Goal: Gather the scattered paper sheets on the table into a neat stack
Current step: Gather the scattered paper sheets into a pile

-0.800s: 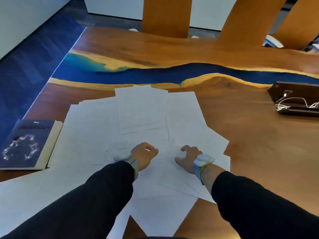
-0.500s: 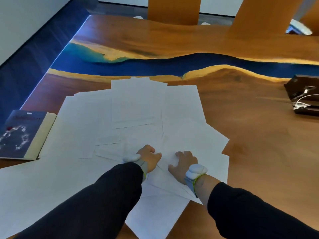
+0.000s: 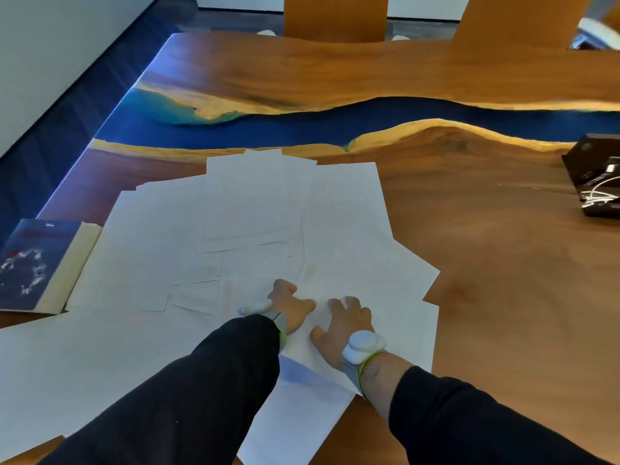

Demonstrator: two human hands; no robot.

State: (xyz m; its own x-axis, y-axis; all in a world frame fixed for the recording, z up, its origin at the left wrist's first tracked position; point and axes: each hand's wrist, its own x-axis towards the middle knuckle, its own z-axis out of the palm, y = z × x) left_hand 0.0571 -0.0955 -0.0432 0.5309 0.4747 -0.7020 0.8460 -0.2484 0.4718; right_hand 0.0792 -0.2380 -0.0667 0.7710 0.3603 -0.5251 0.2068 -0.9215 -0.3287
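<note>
Paper sheets (image 3: 255, 236) lay overlapped, spread on the wood counter (image 3: 496, 297). Left hand (image 3: 291, 307) & right hand (image 3: 345, 322) pressed on them, fingers curled, gripping nothing visible.

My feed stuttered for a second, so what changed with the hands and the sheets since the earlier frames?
The left hand and right hand drew closer together on the paper sheets, the gap between them narrowing, and the sheet under the right hand slid left with it. Neither hand has lifted a sheet. The sheets remain spread and overlapping; the book and the dark box kept their places on the table.
</note>
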